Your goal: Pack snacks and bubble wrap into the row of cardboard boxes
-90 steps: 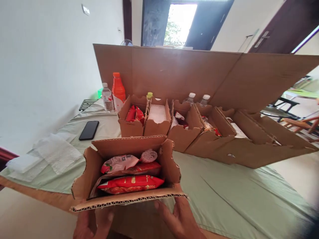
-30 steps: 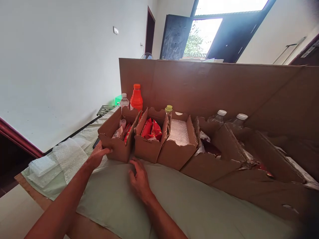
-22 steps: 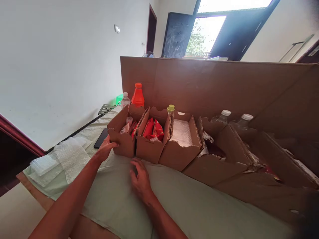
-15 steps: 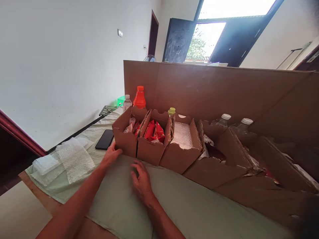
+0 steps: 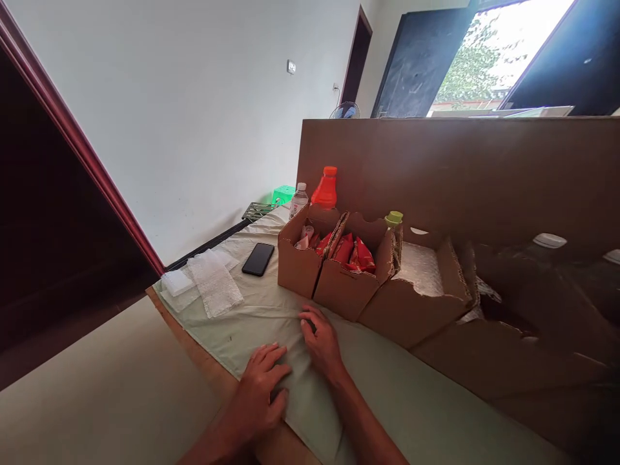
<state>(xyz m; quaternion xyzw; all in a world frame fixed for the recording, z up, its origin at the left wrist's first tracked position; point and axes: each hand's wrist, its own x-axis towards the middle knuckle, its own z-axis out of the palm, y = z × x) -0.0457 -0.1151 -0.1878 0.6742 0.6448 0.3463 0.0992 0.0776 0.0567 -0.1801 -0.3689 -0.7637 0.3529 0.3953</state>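
My left hand (image 5: 261, 387) is over the pale green cloth (image 5: 387, 381) near the table's front edge, fingers spread and nothing in it. Just beyond it, my right hand (image 5: 321, 341) is loosely curled, with a gap between thumb and fingers and no object showing there. Nearest to the right hand stands a row of cardboard bins. The leftmost bin (image 5: 296, 268) contains small packets, the second bin (image 5: 346, 290) red packets (image 5: 358, 255), and the third bin (image 5: 411, 316) bubble wrap (image 5: 421, 265). Neither hand touches a bin.
A black phone (image 5: 258, 259) and bubble wrap sheets (image 5: 216, 284) lie on the left of the cloth. Behind the bins are a clear bottle (image 5: 299, 200), an orange bottle (image 5: 327, 188) and a green-capped container (image 5: 394, 218). A tall cardboard panel (image 5: 436, 168) stands behind them.
My left hand has left the leftmost bin's front corner and come back towards the table's front edge. The view has turned left. My right hand remains in front of the bins.
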